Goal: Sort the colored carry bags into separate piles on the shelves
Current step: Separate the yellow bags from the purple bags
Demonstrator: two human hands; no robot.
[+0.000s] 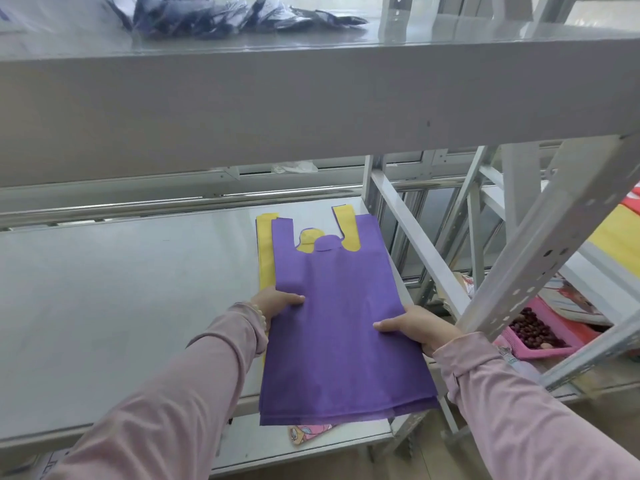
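A flat stack of purple carry bags (pixel 343 327) lies over the right end of the grey middle shelf (pixel 121 306), its bottom edge hanging past the shelf front. My left hand (pixel 277 301) grips its left edge, thumb on top. My right hand (pixel 415 329) grips the right edge the same way. Under the purple stack lie yellow carry bags (pixel 266 261), showing along the left side and at the handles. A pile of dark blue bags (pixel 221 15) sits on the top shelf (pixel 311 81).
A slanted metal brace (pixel 540 258) and shelf uprights stand close on the right. Behind them is a pink tray (pixel 550 313) of dark round items and red and yellow material (pixel 616 237). A printed pink item (pixel 311 433) peeks out below the purple stack.
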